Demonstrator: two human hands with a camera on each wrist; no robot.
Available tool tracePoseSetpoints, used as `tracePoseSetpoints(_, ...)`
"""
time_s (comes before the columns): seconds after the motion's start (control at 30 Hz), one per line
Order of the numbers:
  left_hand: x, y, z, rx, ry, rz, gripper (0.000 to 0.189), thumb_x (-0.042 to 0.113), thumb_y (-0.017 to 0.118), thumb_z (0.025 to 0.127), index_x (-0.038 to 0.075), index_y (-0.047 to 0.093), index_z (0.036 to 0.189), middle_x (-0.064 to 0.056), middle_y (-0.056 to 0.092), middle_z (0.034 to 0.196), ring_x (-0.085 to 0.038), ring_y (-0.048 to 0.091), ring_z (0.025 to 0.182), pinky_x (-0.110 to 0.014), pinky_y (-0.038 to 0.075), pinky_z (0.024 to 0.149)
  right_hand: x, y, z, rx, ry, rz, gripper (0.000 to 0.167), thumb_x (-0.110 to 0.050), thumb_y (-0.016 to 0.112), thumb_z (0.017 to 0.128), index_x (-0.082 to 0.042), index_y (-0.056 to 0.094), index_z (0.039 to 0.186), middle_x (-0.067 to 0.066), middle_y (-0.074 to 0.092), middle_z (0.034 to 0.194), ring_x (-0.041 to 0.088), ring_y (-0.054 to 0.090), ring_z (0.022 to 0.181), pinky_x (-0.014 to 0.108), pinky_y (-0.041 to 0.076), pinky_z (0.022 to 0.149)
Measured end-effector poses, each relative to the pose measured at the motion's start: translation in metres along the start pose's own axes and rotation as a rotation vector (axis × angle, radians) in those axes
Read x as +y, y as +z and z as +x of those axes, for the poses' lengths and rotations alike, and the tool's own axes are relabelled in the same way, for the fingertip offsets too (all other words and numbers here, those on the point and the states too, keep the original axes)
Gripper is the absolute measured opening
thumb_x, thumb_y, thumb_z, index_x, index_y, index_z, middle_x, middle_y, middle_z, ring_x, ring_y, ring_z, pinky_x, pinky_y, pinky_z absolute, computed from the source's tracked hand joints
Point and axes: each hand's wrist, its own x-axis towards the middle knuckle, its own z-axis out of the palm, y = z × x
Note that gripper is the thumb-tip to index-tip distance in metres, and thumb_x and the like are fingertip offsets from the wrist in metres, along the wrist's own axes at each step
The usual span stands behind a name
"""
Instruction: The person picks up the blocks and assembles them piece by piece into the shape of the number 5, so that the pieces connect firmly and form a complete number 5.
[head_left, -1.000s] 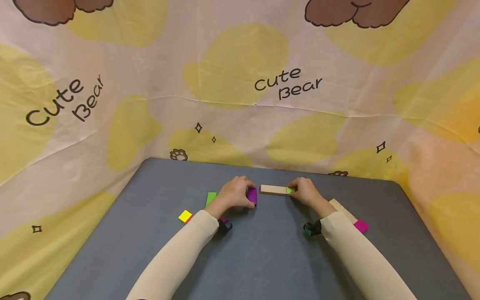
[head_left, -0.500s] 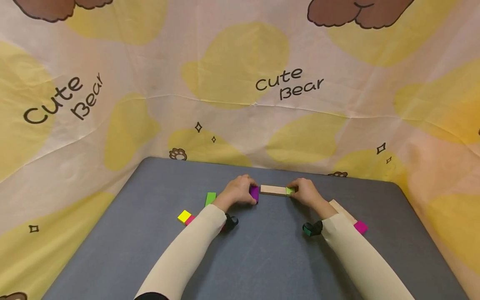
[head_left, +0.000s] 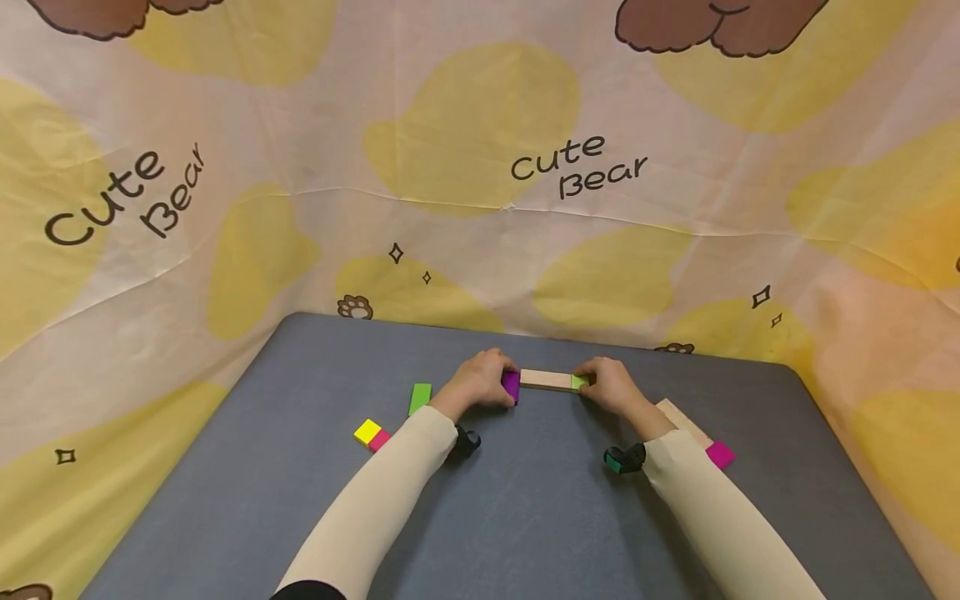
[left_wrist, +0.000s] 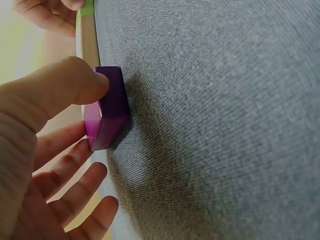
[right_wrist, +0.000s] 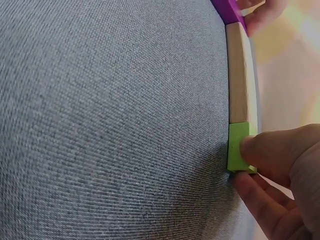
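Note:
My left hand (head_left: 477, 383) pinches a purple block (left_wrist: 114, 97) between thumb and fingers, down on the table. The purple block touches the left end of a long natural-wood block (head_left: 546, 380). Against that block's right end sits a small light-green block (right_wrist: 238, 146), which my right hand (head_left: 611, 387) grips with thumb and fingertips. Together the three blocks form a row, seen end to end in the right wrist view. Part of the light-green block is hidden by the right thumb.
Left of my left arm lie a green block (head_left: 421, 397), a yellow block (head_left: 367, 432) and a pink block (head_left: 379, 440), partly behind the sleeve. By my right forearm rest another wooden block (head_left: 684, 423) and a magenta block (head_left: 721, 454). A patterned cloth (head_left: 465, 167) hangs behind the grey table (head_left: 540, 517).
My left hand has slid the purple block rightward until it meets the long wooden block. The right hand has stayed almost still on the light-green block.

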Motion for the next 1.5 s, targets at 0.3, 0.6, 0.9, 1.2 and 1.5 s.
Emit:
tracePoseSetpoints(0.3, 0.0002, -0.0002, 0.0010, -0.012, 0.003, -0.040, 0.055, 0.028, 0.082, 0.071, 0.014, 0.066, 0.122, -0.007, 0.058, 0.116, -0.021, 0.055, 0.098, -0.034, 0.050, 0.082, -0.0030, 0.0008, -0.0029, -0.005, 0.009, -0.001, 0.024, 0.000, 0.068, 0.082, 0.005, 0.071, 0.106, 0.020, 0.067, 0.101, 0.026, 0.060, 0.084, 0.040, 0.051, 0.071)
tracePoseSetpoints(0.6, 0.0003, 0.0003, 0.0017, -0.011, -0.002, -0.038, 0.056, 0.028, 0.081, 0.073, 0.015, 0.065, 0.124, -0.006, 0.058, 0.118, -0.021, 0.055, 0.099, -0.034, 0.050, 0.083, -0.0036, 0.0024, -0.0052, 0.016, 0.007, -0.018, 0.024, -0.001, 0.068, 0.082, 0.004, 0.071, 0.106, 0.019, 0.066, 0.099, 0.025, 0.058, 0.080, 0.038, 0.049, 0.068)
tracePoseSetpoints(0.9, 0.0008, -0.0003, 0.0010, -0.011, -0.001, -0.046, 0.056, 0.027, 0.081, 0.073, 0.013, 0.064, 0.125, -0.007, 0.057, 0.120, -0.022, 0.055, 0.101, -0.035, 0.050, 0.084, -0.0034, 0.0007, -0.0043, 0.014, -0.004, -0.040, 0.024, 0.000, 0.067, 0.082, 0.005, 0.071, 0.106, 0.021, 0.066, 0.100, 0.027, 0.061, 0.081, 0.039, 0.050, 0.069)
tracePoseSetpoints(1.2, 0.0020, 0.0000, 0.0009, -0.014, -0.026, -0.059, 0.057, 0.029, 0.080, 0.074, 0.013, 0.063, 0.126, -0.007, 0.056, 0.122, -0.023, 0.054, 0.103, -0.037, 0.050, 0.086, -0.0063, -0.0023, -0.0052, 0.022, -0.017, -0.042, 0.024, -0.001, 0.068, 0.082, 0.005, 0.071, 0.105, 0.021, 0.067, 0.101, 0.028, 0.063, 0.082, 0.039, 0.052, 0.070)
tracePoseSetpoints(1.5, 0.0024, 0.0006, 0.0004, -0.017, -0.024, -0.042, 0.057, 0.029, 0.079, 0.075, 0.013, 0.063, 0.127, -0.007, 0.056, 0.121, -0.022, 0.054, 0.102, -0.036, 0.049, 0.086, -0.0065, -0.0006, -0.0044, 0.028, -0.017, -0.048, 0.022, 0.000, 0.068, 0.082, 0.005, 0.072, 0.103, 0.022, 0.068, 0.103, 0.031, 0.064, 0.087, 0.041, 0.053, 0.072)
